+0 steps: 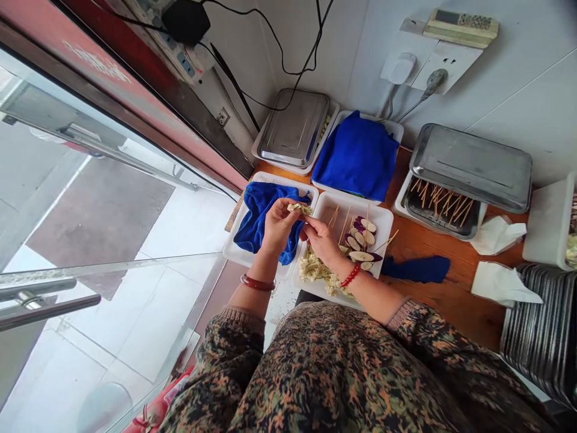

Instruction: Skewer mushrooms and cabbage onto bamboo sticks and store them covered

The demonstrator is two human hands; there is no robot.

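My left hand [276,225] pinches a pale cauliflower floret [300,209] between thumb and fingers, above a blue cloth [259,219]. Close beside it, my right hand [323,242] is closed, its fingertips meeting just under the floret. Whether a thin skewer sits in those fingers I cannot make out. Beneath the right hand stands a white tray [385,218]. Cauliflower pieces [315,269] lie at its near end, and skewered eggplant slices [362,257] at its right side. The blue cloth covers another white tray [232,252] on the left.
Behind are a metal-lidded tray [295,126] and a tray under a second blue cloth [358,156]. Wooden skewers [439,201] poke out below a tilted metal lid [471,165]. Stacked dark trays [541,331] stand at right. A glass door [135,270] is on the left; cables [311,54] hang overhead.
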